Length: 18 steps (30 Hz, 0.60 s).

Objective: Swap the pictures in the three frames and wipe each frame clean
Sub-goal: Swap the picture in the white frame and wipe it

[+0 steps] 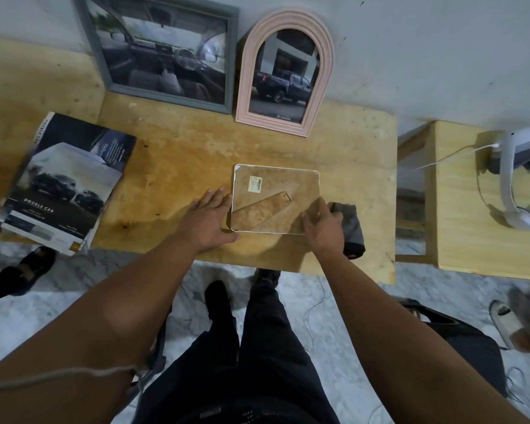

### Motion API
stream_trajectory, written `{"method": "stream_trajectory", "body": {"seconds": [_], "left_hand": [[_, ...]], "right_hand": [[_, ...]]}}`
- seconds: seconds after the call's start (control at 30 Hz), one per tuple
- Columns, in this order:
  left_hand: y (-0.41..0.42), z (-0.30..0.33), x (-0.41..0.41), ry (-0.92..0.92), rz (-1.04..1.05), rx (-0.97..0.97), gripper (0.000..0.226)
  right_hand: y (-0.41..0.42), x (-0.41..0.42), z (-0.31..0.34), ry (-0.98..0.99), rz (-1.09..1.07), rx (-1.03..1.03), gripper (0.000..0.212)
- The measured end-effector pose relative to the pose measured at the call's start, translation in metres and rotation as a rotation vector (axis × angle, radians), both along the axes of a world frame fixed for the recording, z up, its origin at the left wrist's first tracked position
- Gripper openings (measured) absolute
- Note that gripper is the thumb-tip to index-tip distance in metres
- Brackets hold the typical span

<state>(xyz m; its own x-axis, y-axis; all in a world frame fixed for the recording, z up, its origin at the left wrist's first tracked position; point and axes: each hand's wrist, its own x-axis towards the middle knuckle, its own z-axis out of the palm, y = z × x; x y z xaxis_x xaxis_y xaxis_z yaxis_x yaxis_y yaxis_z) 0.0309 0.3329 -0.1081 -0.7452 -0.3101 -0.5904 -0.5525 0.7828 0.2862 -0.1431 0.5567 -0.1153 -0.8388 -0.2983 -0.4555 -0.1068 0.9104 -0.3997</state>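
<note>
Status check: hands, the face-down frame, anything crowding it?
Left hand flat at face-down frame left edge. Right hand grips its lower right corner. Grey cloth beside it.

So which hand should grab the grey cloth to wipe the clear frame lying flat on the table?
Right. The right hand already rests on the clear frame's near corner, right beside the grey cloth. The left hand lies flat at the opposite edge, better placed to steady it.
</note>
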Motion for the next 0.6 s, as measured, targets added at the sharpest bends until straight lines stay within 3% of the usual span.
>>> {"method": "stream_trajectory", "body": {"seconds": [0.23, 0.47, 0.6], "left_hand": [[-0.001, 0.001, 0.0, -0.006, -0.02, -0.026, 0.117], [-0.004, 0.017, -0.026, 0.034, -0.005, -0.119, 0.142], [-0.013, 0.005, -0.03, 0.003, -0.162, -0.118, 0.126]], "right_hand": [[0.001, -0.001, 0.004, -0.052, 0.118, 0.187, 0.073], [-0.006, -0.015, 0.011, -0.006, 0.341, 0.29, 0.078], [-0.012, -0.042, 0.017, -0.105, 0.497, 0.33, 0.084]]}}
